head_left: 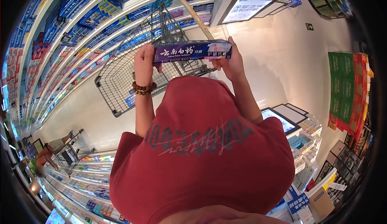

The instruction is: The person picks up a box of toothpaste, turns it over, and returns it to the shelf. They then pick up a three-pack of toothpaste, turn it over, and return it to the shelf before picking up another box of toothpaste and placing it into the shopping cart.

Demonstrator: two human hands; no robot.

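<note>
Over the shopping cart [121, 77], you hold a purple toothpaste box [192, 50] level between both hands.
Your left hand [144, 63], bead bracelet [143, 88] on its wrist, is closed round the box's left end. Your right hand [230, 61] grips the right end, fingers curled behind it. The box is above the cart's wire basket, not touching it. Stocked shelves [80, 18] run along your left.
</note>
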